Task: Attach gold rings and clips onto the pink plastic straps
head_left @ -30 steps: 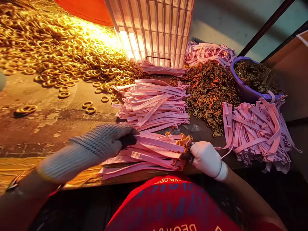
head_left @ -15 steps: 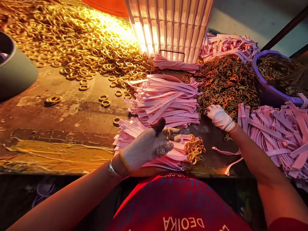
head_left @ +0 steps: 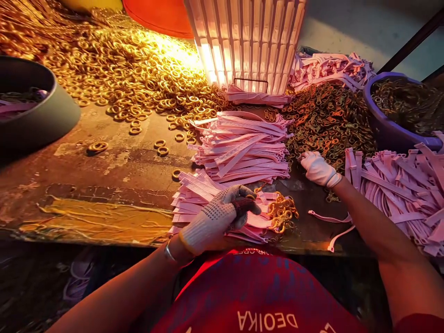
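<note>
The heap of metal clasps point(head_left: 333, 125) beside the purple basin point(head_left: 369, 106) should shift loosely, each hard, light piece best pinched by an end; dark bronze with orange glints, it meets the drawn-together fingers of the right hand point(head_left: 318, 169), though I cannot tell whether they grip one. The front stack of pink straps point(head_left: 189, 199), beneath the left hand point(head_left: 218, 215), looks light and limp, best held near an end, flat and narrow, with gold hardware point(head_left: 282, 212) clustered at one side. Smallest is the shiny, probably slick gold piece point(head_left: 250, 197) in the left hand's curled fingers.
</note>
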Demonstrator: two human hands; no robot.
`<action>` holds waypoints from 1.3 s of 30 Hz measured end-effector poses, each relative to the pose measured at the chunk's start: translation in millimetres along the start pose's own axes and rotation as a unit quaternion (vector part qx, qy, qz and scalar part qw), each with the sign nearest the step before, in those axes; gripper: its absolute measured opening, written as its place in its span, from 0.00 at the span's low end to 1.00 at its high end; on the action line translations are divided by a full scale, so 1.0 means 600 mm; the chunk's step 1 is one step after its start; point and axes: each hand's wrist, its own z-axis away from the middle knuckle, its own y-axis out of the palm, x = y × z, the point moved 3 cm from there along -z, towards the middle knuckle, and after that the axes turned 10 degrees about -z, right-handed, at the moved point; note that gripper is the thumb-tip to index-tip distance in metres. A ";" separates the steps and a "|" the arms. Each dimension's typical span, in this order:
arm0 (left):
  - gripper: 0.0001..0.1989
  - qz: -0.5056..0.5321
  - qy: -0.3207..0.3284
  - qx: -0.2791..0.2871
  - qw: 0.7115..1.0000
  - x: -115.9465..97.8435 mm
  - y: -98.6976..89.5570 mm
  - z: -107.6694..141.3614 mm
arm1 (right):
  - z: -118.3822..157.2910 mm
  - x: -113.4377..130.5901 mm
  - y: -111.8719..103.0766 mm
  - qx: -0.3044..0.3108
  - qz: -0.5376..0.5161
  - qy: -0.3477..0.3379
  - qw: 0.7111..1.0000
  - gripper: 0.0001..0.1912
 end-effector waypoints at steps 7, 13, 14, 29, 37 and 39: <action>0.19 -0.016 -0.015 0.005 1.000 -0.004 0.023 0.017 | 0.001 -0.011 0.000 -0.033 -0.099 0.046 0.993 0.08; 0.19 -0.014 -0.016 0.008 1.000 -0.001 0.034 0.027 | 0.080 0.097 -0.046 -0.155 -0.224 0.008 0.962 0.15; 0.17 -0.020 -0.013 0.014 1.000 -0.001 0.038 0.026 | 0.099 0.132 -0.061 -0.197 -0.281 -0.032 0.939 0.15; 0.17 -0.164 0.052 0.026 0.985 -0.010 0.076 0.052 | 0.179 0.293 -0.108 -0.168 -0.188 -0.053 0.966 0.08; 0.15 -0.022 -0.038 0.036 0.998 0.015 0.063 0.039 | 0.175 0.329 -0.100 -0.295 -0.197 -0.029 0.934 0.15; 0.14 -0.012 -0.028 0.032 0.999 0.009 0.061 0.027 | 0.176 0.334 -0.096 -0.319 -0.181 -0.021 0.930 0.14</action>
